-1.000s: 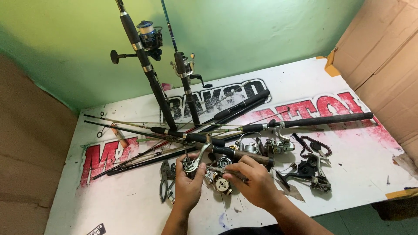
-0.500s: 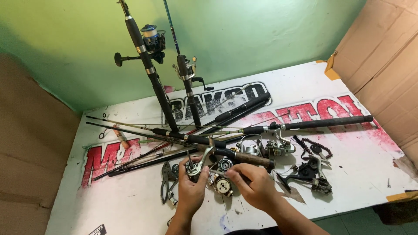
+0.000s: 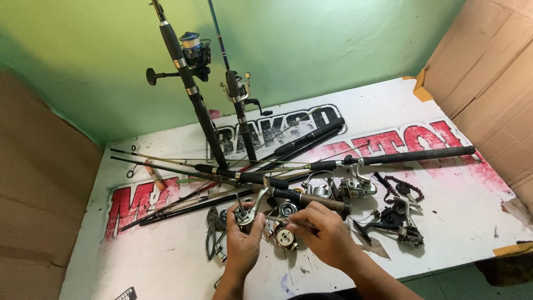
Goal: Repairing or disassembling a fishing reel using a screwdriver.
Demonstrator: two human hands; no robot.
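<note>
My left hand (image 3: 242, 247) grips a small metal fishing reel body (image 3: 246, 214) with a curved silver handle arm rising from it. My right hand (image 3: 327, 233) has its fingers pinched on a thin tool or pin whose tip points at the reel. Just below, between both hands, lies a round silver-and-gold spool (image 3: 284, 238). Both hands hover over a white printed board (image 3: 166, 261) with red and black lettering.
Several fishing rods (image 3: 388, 158) lie crossed on the board. Two rods with reels (image 3: 194, 50) lean upright against the green wall. Loose reels (image 3: 355, 186), a black reel (image 3: 397, 219), pliers (image 3: 212, 230) and a bead string (image 3: 408, 186) lie around. Cardboard (image 3: 488, 83) stands right.
The view has shifted slightly. My hands stay over the same spot, with the right fingers drawn a little closer to the reel in my left hand.
</note>
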